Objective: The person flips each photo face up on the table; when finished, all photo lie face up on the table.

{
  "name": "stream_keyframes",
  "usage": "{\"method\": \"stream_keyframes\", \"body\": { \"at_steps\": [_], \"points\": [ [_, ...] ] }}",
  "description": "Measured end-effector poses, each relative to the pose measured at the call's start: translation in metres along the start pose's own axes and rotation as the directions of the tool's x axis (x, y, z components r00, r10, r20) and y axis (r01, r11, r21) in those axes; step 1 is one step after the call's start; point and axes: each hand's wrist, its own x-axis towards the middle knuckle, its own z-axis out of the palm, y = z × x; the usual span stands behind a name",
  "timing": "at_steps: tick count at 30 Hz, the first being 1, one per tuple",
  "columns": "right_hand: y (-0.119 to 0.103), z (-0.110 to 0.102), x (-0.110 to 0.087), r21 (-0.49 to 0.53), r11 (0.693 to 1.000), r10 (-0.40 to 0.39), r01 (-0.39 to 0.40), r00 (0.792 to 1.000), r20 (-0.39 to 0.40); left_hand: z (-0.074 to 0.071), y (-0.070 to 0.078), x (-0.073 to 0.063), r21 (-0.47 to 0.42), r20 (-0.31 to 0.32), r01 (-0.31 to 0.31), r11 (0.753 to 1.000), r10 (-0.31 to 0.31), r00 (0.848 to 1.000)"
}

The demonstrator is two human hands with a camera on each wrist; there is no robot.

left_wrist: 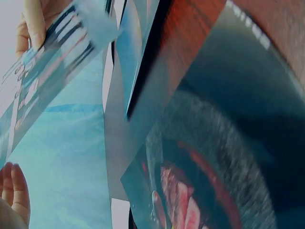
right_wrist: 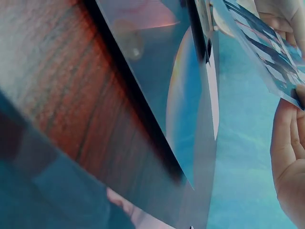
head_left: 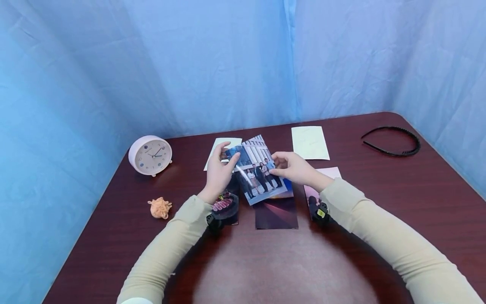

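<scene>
Between both hands a glossy photo (head_left: pixel 259 173) of a group of people before a building is held tilted over the table. My left hand (head_left: pixel 221 169) holds its upper left edge, thumb on the front. At the right edge, my right hand (head_left: pixel 290 167) pinches it between thumb and fingers. In the right wrist view, that hand (right_wrist: pixel 290 152) has its thumb at the photo's corner. Below lie a dark photo with a plate of food (head_left: pixel 225 206), a dark photo with a blue arc and reddish light (head_left: pixel 276 214), and a pinkish photo (head_left: pixel 332 172) partly hidden by the right wrist.
Two white sheets lie at the back, a left one (head_left: pixel 212 157) behind the left hand and a right one (head_left: pixel 310 142). A round alarm clock (head_left: pixel 150 155) and a peach scrunchie-like bundle (head_left: pixel 160 208) are at left. A black headband (head_left: pixel 395 141) lies far right. Blue curtains surround the table (head_left: pixel 410 202).
</scene>
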Motion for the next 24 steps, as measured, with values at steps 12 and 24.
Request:
{"method": "stream_keyframes", "body": {
  "at_steps": [12,24],
  "points": [
    [0.002,-0.003,0.003,0.177,0.979,0.133,-0.105,0.979,-0.152,0.011,0.007,-0.013,-0.14,0.038,0.136,0.981,-0.132,0.991],
    [0.003,-0.002,0.005,0.23,0.966,0.179,-0.121,0.952,-0.247,0.02,-0.001,-0.027,-0.087,0.116,0.152,0.985,-0.142,0.983]
  ]
}}
